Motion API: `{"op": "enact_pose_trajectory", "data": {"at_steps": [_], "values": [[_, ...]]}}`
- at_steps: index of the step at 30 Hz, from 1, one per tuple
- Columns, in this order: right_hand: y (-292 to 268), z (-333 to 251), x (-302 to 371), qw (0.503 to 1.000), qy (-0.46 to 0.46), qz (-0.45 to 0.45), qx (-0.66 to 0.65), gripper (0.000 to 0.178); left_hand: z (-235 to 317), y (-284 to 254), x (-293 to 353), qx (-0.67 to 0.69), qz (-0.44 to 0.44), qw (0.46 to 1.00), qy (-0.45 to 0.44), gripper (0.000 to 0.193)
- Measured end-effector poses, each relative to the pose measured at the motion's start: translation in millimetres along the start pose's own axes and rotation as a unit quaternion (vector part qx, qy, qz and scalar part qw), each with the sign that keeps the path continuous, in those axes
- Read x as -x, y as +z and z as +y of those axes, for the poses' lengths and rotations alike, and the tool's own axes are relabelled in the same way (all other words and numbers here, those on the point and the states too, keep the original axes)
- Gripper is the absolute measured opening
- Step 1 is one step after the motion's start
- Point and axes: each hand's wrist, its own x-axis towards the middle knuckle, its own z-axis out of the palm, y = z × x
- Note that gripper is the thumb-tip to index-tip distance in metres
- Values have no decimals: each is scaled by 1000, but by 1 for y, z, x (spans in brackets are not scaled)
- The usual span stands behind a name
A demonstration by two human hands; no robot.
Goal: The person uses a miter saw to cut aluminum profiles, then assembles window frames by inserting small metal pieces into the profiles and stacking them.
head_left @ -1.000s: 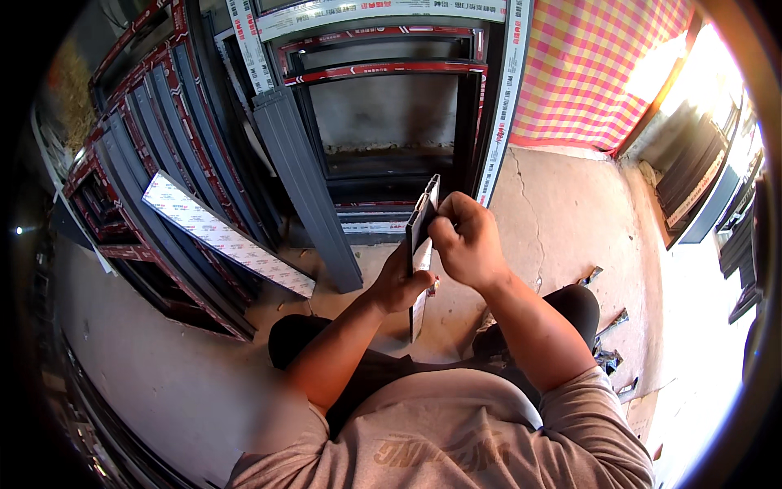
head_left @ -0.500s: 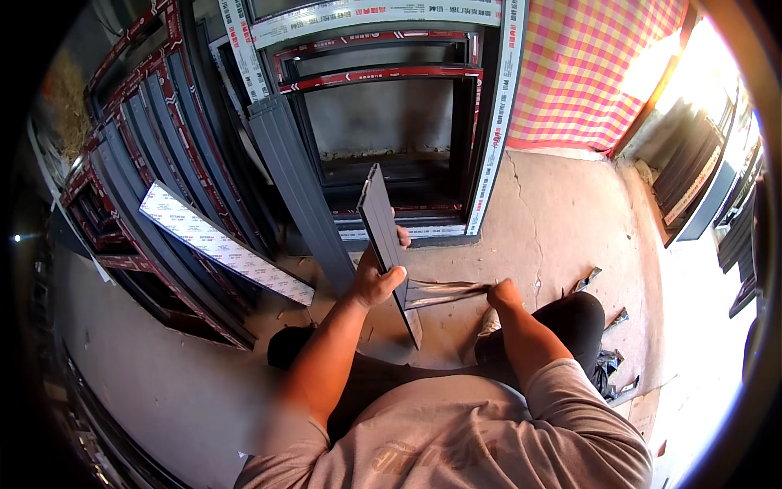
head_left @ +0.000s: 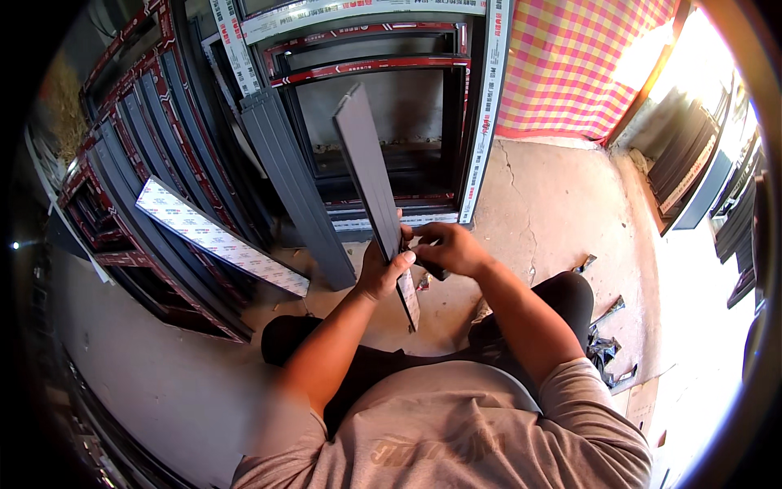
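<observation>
A long grey grooved profile strip (head_left: 366, 159) stands tilted in front of me, its upper end leaning away to the left. My left hand (head_left: 381, 267) is closed round its lower part, thumb on the near side. Close beside it, my right hand (head_left: 453, 248) has its fingers curled at the strip's right edge. Dark film (head_left: 432, 267) is bunched under those fingers and hangs against the strip. Pale printed film (head_left: 410, 301) covers the strip's lower end. Another grey profile (head_left: 297, 187) leans upright just beyond, left of my hands.
Window frames with red printed tape (head_left: 371, 72) and a white-taped frame (head_left: 482, 122) stand ahead. More dark frames (head_left: 122, 163) lean at the left, with a white film-covered strip (head_left: 220, 236) against them. Film scraps (head_left: 603, 350) lie at right. A checked cloth (head_left: 582, 65) hangs behind.
My right hand has come in from the right to the strip, and the film stretched between them is now bunched up. The strip has risen, its top further up and left.
</observation>
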Motion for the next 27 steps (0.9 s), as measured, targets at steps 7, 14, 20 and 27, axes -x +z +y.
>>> {"op": "enact_pose_trajectory", "data": {"at_steps": [7,14,20,27], "values": [[38,-38,25,995,-69,24,70,33,29,10,3,14,57,997,50,88],[17,-61,43,922,-258,124,258,13,111,0,-9,-28,39,986,162,98],[-110,40,40,882,-60,269,383,10,257,-37,5,159,39,934,319,93],[-318,153,172,707,297,402,501,33,326,-140,64,121,147,896,400,95]]}}
